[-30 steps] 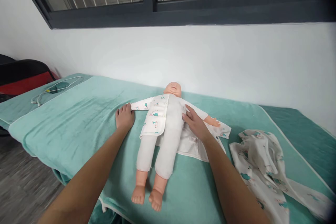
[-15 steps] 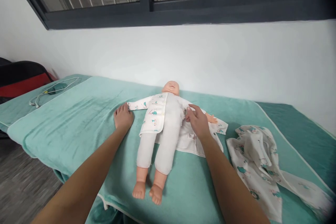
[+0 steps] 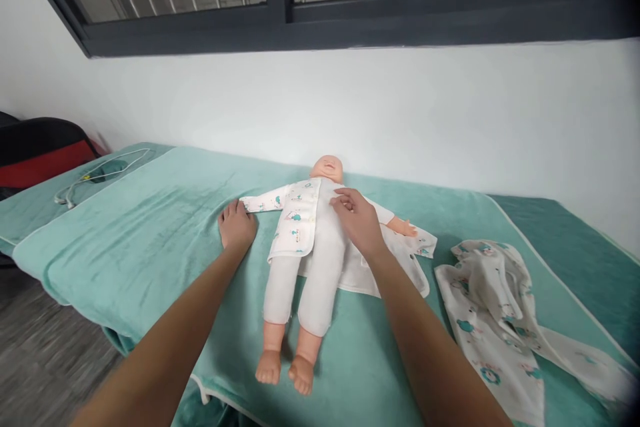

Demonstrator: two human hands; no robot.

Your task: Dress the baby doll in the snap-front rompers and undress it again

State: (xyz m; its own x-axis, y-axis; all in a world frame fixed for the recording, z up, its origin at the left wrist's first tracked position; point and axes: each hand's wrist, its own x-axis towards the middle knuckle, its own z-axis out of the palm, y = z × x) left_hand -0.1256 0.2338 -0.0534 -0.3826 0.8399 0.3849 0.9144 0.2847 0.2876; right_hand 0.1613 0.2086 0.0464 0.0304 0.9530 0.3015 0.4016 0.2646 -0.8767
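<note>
A baby doll [image 3: 327, 213] with a white padded body lies on its back, head toward the wall. One half of a white printed baby shirt [image 3: 295, 227] covers the left of its chest, with a sleeve on that arm. The shirt's other half [image 3: 413, 270] lies spread under the doll on the right, and that arm is out of its sleeve. My left hand [image 3: 237, 223] is closed over the left sleeve's cuff, hiding the doll's hand. Above the right of the chest is my right hand [image 3: 357, 217], its fingers loosely bent and thumb apart, with nothing visible in them.
A crumpled printed baby garment [image 3: 495, 307] lies on the right of the green sheet [image 3: 125, 233]. A white cord [image 3: 105, 167] rests at the far left, near a black and red bag [image 3: 47, 150]. The wall [image 3: 250, 107] and window frame [image 3: 320, 27] stand behind.
My right hand has moved left and slightly up, from beside the doll's right arm to over its chest. My left hand stays at the cuff.
</note>
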